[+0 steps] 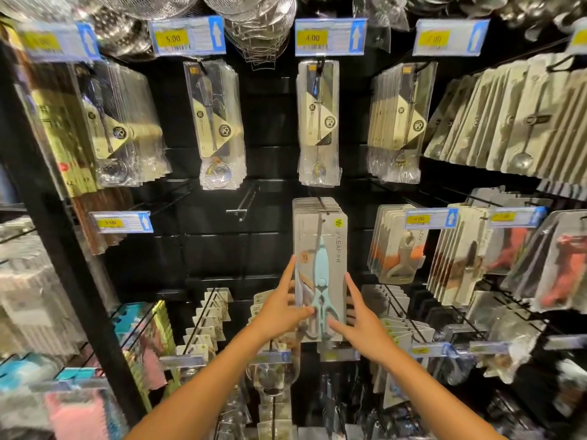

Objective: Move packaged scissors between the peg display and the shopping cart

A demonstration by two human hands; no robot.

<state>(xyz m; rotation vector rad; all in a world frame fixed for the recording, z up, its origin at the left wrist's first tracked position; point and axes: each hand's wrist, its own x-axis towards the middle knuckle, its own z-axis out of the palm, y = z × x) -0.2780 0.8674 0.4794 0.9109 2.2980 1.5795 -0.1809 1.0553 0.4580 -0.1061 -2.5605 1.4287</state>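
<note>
A pack of scissors (320, 271), pale blue handles showing through its grey card, hangs at the front of a stack of like packs on a peg (318, 203) at the centre of a black store display, framed on both sides by a shopper's bare hands. The left hand (281, 308) lies along the pack's left edge, forefinger straight up the card and thumb set on the front near the handles, so it appears to pinch the lower corner lightly; the right hand (357, 322) is spread, fingers straight, touching the right edge and lower front without curling round it. The pack's hang hole looks to be over the peg, though the picture cannot say whether the card is being slid on or drawn off. Judged from this view, the transfer is at its display end: the front pack is in hand at the peg, and no shopping cart is in sight, so how many packs have travelled or remain to go cannot be told. To the left an empty peg (239, 206) juts from the panel; above hang bagged spoons (318, 122) and other packed utensils under a yellow price tag (330, 37) reading 4.00, with wire strainers (254, 14) along the top and more carded kitchen tools (397, 246) to the right.
</note>
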